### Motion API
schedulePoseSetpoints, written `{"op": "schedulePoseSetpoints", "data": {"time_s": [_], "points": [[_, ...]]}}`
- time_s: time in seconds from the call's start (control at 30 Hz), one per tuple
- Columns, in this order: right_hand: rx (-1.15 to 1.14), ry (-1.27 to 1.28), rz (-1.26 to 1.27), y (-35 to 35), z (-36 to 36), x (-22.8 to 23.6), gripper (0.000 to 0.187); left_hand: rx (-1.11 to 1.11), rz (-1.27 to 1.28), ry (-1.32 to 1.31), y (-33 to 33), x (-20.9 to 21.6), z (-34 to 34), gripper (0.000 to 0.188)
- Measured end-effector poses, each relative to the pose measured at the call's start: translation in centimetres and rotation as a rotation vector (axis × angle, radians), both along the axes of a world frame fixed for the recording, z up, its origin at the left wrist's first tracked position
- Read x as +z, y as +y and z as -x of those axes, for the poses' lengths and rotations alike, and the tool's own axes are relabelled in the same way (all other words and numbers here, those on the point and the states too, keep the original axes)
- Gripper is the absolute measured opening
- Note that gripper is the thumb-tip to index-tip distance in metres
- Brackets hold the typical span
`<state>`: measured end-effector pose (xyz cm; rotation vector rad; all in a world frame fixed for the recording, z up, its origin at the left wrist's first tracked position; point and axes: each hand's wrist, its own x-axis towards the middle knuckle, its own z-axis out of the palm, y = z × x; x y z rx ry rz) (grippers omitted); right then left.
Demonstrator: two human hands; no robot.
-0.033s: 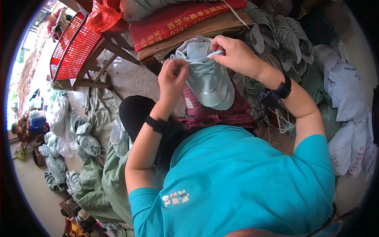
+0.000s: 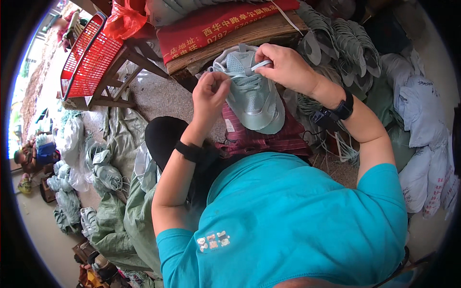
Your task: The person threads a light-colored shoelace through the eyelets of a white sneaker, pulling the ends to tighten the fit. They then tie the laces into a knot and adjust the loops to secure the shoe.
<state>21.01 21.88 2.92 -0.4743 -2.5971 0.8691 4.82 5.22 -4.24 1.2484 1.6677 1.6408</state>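
A pale green sneaker upper (image 2: 252, 103) lies in front of me with its rounded toe toward my body, over a dark red striped cloth (image 2: 240, 127). Pale laces cross its front below the tongue (image 2: 242, 62). Between the thumb and fingers of my right hand (image 2: 286, 66) is a shoelace (image 2: 261, 65), drawn across the tongue to the right. My left hand (image 2: 210, 91) is closed in a pinch at the left edge of the opening, on a shoelace too; its fingertips partly hide that lace.
Beyond the shoe stands a wooden bench (image 2: 235, 45) covered with a red printed cloth (image 2: 216, 26). A red plastic basket (image 2: 89, 60) is at the far left. Stacked grey shoe parts (image 2: 348, 43) and white bundles (image 2: 422, 105) lie right; green sacks (image 2: 115, 225) lie left.
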Motion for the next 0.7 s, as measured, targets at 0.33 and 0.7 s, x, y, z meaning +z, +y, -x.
{"op": "schedulePoseSetpoints", "data": {"time_s": [0.33, 0.7], "points": [[0.020, -0.004, 0.379, 0.5, 0.0, -1.2, 0.011, -0.029, 0.235, 0.460, 0.4, 1.5, 1.3, 0.021], [-0.018, -0.049, 0.440, 1.8, -1.8, 0.5, 0.011, 0.166, -0.008, -0.255, -2.0, 0.6, 4.7, 0.014]]}}
